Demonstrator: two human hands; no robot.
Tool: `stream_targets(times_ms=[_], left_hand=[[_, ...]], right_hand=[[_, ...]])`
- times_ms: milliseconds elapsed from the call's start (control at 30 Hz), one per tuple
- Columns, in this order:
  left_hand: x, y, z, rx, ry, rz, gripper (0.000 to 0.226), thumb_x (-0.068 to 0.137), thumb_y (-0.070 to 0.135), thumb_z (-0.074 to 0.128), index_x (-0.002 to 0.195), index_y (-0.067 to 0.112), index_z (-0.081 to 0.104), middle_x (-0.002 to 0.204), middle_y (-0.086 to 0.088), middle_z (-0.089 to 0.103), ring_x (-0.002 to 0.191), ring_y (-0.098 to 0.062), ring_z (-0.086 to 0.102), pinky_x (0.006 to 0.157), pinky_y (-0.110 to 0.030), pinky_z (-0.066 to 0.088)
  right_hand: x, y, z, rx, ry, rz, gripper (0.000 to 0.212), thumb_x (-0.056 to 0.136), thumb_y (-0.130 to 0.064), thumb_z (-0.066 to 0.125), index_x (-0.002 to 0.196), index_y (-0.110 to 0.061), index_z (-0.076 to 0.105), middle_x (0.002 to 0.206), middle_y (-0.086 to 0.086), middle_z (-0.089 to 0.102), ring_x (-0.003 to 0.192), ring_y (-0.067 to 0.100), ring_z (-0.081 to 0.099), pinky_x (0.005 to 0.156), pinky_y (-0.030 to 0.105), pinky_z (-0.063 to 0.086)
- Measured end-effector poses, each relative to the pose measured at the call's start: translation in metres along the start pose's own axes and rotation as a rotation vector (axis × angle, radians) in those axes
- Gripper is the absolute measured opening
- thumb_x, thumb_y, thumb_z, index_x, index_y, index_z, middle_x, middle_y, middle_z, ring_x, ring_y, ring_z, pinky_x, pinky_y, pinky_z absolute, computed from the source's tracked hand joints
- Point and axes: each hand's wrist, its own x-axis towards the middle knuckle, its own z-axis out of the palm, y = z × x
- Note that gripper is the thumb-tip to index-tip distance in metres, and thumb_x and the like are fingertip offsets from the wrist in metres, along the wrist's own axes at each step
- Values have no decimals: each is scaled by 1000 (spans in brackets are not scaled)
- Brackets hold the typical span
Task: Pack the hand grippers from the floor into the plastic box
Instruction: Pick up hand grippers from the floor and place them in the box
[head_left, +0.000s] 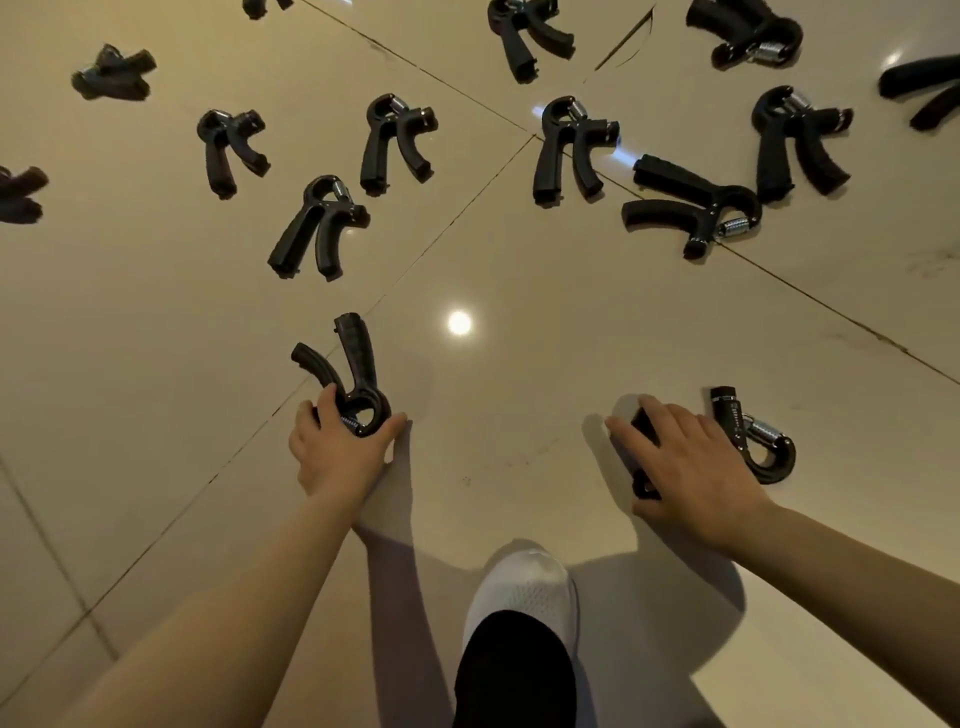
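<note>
Several black hand grippers with steel springs lie scattered over the beige tiled floor (493, 291). My left hand (337, 452) pinches the ring end of one hand gripper (358, 374), whose two handles point away from me. My right hand (691, 467) lies over the handles of another hand gripper (758, 436), fingers curled round them; its spring and hook end stick out to the right. The plastic box is out of view.
More hand grippers lie farther off, among them one (317, 228) left of centre, one (571, 150) by the tile joint and one (696, 208) to the right. A white shoe (524, 587) with a dark trouser leg stands between my arms.
</note>
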Motion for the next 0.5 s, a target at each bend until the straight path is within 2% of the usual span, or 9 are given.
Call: stream_targets(times_ms=[67, 167, 333, 500], left_hand=[[-1, 7, 2, -23, 37, -6, 85, 74, 47, 71, 142, 21, 27, 144, -11, 28, 136, -31, 14, 105, -47, 28], [-2, 14, -1, 5, 79, 13, 79, 75, 39, 73, 140, 20, 33, 135, -14, 39, 129, -34, 24, 100, -44, 32], [-19, 19, 9, -12, 90, 100, 64, 78, 38, 69, 136, 23, 45, 128, -11, 50, 122, -35, 37, 96, -44, 37], [-46, 40, 32, 120, -50, 284, 70, 81, 36, 68, 141, 23, 36, 124, -14, 49, 116, -34, 45, 95, -46, 40]], right_hand=[[-8, 1, 2, -20, -11, -1, 88, 56, -43, 81, 132, -24, 42, 132, 17, 47, 110, 34, 54, 89, 45, 46], [-30, 6, 12, 3, 36, -9, 95, 37, -42, 85, 122, -23, 49, 118, 16, 56, 95, 33, 61, 75, 46, 50], [-76, 15, 23, 12, 97, -17, 94, 32, -41, 84, 118, -22, 52, 117, 15, 56, 94, 33, 61, 73, 47, 50], [-117, 23, 28, 65, 147, 58, 91, 32, -44, 85, 116, -22, 55, 118, 14, 56, 93, 31, 61, 76, 46, 51]])
